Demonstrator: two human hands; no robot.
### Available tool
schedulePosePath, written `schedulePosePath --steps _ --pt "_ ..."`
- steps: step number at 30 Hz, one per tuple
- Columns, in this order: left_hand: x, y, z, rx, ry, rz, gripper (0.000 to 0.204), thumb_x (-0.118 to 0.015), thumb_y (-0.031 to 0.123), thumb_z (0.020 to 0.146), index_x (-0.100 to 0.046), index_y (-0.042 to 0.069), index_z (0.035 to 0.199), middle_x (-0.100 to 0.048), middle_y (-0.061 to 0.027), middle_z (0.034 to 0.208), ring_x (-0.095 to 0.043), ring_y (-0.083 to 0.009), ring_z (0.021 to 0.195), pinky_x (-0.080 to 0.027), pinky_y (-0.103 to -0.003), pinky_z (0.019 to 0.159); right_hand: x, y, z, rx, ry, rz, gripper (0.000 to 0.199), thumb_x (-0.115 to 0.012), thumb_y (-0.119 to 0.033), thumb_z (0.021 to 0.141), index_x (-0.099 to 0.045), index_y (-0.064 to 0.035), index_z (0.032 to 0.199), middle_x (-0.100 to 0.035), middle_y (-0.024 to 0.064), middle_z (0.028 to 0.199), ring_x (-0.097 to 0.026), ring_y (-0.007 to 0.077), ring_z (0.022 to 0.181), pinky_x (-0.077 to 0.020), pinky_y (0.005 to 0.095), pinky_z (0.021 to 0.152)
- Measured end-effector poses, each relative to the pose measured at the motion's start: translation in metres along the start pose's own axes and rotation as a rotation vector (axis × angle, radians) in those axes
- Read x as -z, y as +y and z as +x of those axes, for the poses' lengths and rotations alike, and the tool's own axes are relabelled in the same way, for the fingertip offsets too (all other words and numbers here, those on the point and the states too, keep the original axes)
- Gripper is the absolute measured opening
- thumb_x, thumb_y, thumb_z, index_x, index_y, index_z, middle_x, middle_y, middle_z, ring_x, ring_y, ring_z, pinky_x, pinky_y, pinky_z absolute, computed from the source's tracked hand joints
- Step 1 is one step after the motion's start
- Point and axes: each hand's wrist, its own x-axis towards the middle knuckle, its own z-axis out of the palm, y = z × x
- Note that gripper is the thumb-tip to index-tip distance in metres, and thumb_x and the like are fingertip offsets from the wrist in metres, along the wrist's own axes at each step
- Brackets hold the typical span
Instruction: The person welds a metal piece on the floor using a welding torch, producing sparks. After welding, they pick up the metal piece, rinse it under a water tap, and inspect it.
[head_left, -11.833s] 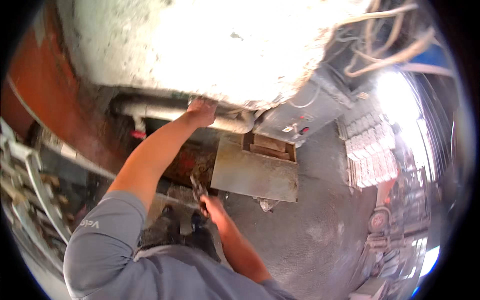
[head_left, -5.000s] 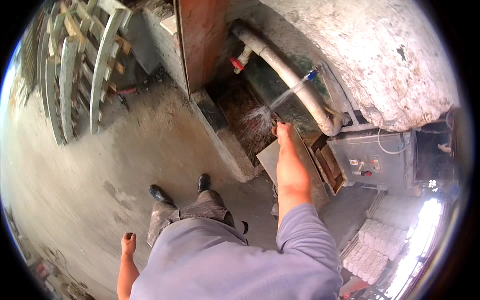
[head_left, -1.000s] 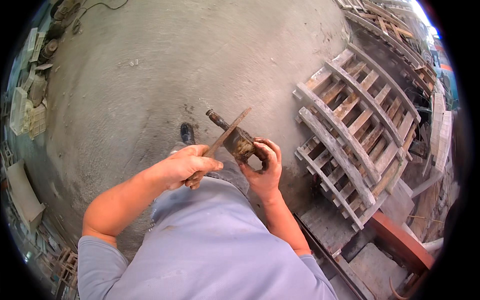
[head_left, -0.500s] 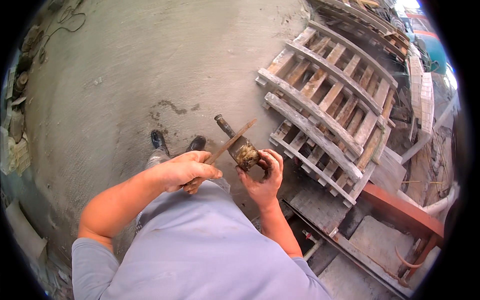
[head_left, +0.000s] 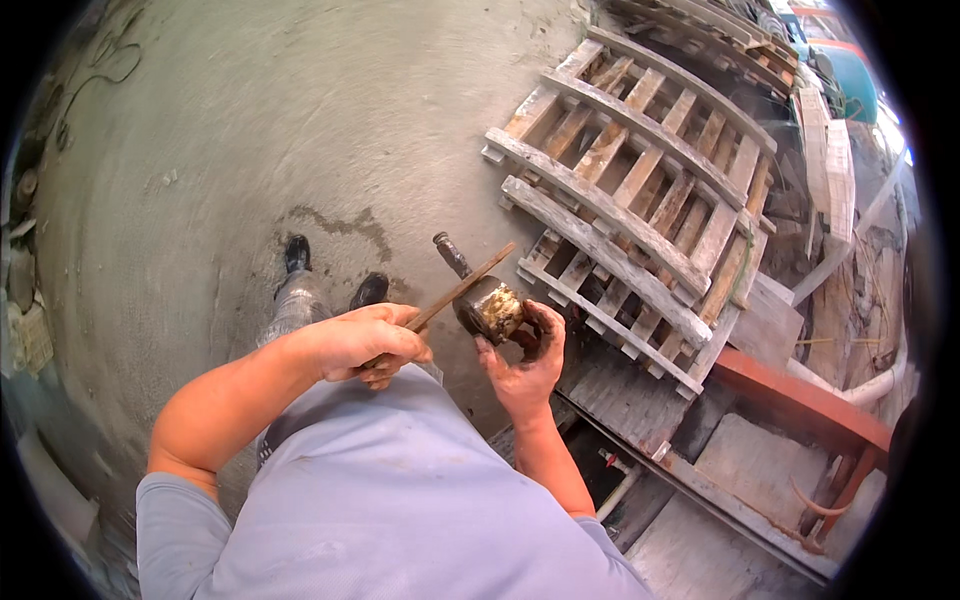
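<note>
My left hand (head_left: 380, 345) is closed around the near end of a thin, flat brown stick (head_left: 460, 286), whether of wood or rusty metal I cannot tell. Its far end slants up and to the right, crossing over a greasy metal part (head_left: 497, 312). That part has a thick round body, smeared black and brown with a shiny patch, and a narrower dark shaft that points up and left. My right hand (head_left: 533, 365) grips the lower right end of the body, thumb and fingers curved around it. Black grime covers these fingertips.
Stacked wooden pallets (head_left: 640, 170) lie to the right. Below them are a red-brown beam (head_left: 800, 400) and a pit with a white pipe (head_left: 622, 493). White plastic crates (head_left: 838, 180) stand at far right. My dark boots (head_left: 370, 290) are on concrete with wet marks (head_left: 345, 226).
The metal part has turned slightly in my right hand, showing more of its shiny patch. My left hand and the stick have shifted only a little. The surroundings have moved left in view.
</note>
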Motion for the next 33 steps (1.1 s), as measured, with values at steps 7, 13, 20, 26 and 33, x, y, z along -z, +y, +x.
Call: schedulePosePath --steps 7,13,20,26,33 --pt "0.019 0.029 0.009 0.093 -0.122 0.014 0.023 -0.066 0.016 0.085 -0.044 0.011 0.081 -0.040 0.0030 0.053 -0.034 -0.0080 0.040 -0.029 -0.028 0.043 -0.012 -0.013 0.006 -0.076 0.097 -0.053 0.068 -0.087 -0.009 0.071 -0.051 0.0001 0.128 -0.050 0.0133 0.124 -0.062 0.0216 0.105 -0.0611 0.0315 0.077" --pt "0.029 0.046 0.001 0.148 -0.110 0.181 0.023 -0.068 0.018 0.084 -0.046 0.010 0.084 -0.040 0.0024 0.056 -0.037 -0.0088 0.044 -0.031 -0.028 0.044 -0.026 -0.035 0.002 -0.366 0.195 0.143 0.060 -0.083 -0.011 0.078 -0.050 0.0031 0.126 -0.056 0.0121 0.118 -0.061 0.0198 0.106 -0.0574 0.0303 0.082" --pt "0.032 0.053 -0.001 0.123 -0.144 0.354 0.027 -0.069 0.022 0.081 -0.048 0.006 0.088 -0.044 -0.0004 0.067 -0.041 -0.0098 0.049 -0.037 -0.028 0.046 -0.028 -0.038 -0.006 -0.534 0.280 0.308 0.055 -0.078 -0.020 0.087 -0.049 0.0054 0.126 -0.060 0.0117 0.115 -0.060 0.0174 0.106 -0.0502 0.0311 0.093" --pt "0.028 0.058 0.000 0.131 -0.129 0.398 0.027 -0.070 0.021 0.079 -0.049 0.008 0.089 -0.045 -0.0003 0.068 -0.044 -0.0111 0.051 -0.038 -0.029 0.048 -0.023 -0.037 -0.006 -0.729 0.304 0.679 0.051 -0.072 -0.024 0.093 -0.049 0.0029 0.130 -0.062 0.0108 0.119 -0.063 0.0185 0.105 -0.0526 0.0321 0.090" --pt "0.026 0.048 0.008 0.109 -0.123 0.351 0.027 -0.071 0.021 0.079 -0.049 0.007 0.088 -0.044 0.0004 0.068 -0.044 -0.0105 0.050 -0.038 -0.028 0.046 -0.017 -0.035 -0.005 -0.874 0.228 0.858 0.047 -0.065 -0.036 0.097 -0.056 -0.0017 0.128 -0.067 0.0079 0.117 -0.066 0.0180 0.102 -0.0582 0.0337 0.082"
